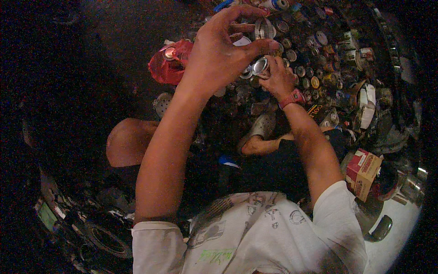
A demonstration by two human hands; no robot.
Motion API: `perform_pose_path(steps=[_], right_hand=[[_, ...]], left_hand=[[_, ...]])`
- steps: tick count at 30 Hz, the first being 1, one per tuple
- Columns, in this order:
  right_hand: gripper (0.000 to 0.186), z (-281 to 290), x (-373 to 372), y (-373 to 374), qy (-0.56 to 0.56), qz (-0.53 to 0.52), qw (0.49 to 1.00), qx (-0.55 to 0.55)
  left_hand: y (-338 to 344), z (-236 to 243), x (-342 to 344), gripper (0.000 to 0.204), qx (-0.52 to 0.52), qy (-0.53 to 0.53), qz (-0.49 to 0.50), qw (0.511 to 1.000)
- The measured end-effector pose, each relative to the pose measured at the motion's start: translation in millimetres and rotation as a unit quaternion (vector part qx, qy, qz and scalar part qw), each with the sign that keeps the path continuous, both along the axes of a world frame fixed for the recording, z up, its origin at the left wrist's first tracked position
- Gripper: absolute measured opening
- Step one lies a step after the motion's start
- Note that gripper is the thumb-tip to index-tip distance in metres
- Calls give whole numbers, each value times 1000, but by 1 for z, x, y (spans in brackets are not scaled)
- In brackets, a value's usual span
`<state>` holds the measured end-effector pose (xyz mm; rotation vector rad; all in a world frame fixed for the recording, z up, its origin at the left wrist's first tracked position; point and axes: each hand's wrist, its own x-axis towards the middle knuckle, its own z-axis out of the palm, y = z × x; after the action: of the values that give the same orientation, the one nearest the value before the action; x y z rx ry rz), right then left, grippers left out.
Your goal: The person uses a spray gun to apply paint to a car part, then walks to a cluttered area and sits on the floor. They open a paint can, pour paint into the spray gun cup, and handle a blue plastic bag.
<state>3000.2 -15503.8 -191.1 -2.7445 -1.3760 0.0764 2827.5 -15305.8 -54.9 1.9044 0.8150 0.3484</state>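
My left hand [216,57] is raised at the upper middle, its thumb and fingers curved around a round container with a silvery rim [263,30]. Whether that container is a can or a jar I cannot tell. Just below and to the right, my right hand [280,81], with a red watch on the wrist, is closed on a small container with a shiny silver top [260,66]. Its lower part is hidden by my fingers. The two containers are close together. Beyond them, many cans and jars [315,82] stand on the ground.
A red plastic bag [171,61] with a round-topped can lies left of my left wrist. At the right are a red and tan cardboard box [362,173] and a white carton [367,105]. A motorbike-like wheel [107,239] shows at the lower left. My crocs-style shoe [263,125] is below the cans.
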Motion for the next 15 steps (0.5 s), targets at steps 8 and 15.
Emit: perform_pose_path(steps=[8,15], right_hand=[[86,3,2,9,41,5,999,-36],[85,5,4,15,26,18,999,-9]], left_hand=[[-4,0,-4,60,-43,35,9,998],[-5,-20,-4,53,-2,-114,-15,993]])
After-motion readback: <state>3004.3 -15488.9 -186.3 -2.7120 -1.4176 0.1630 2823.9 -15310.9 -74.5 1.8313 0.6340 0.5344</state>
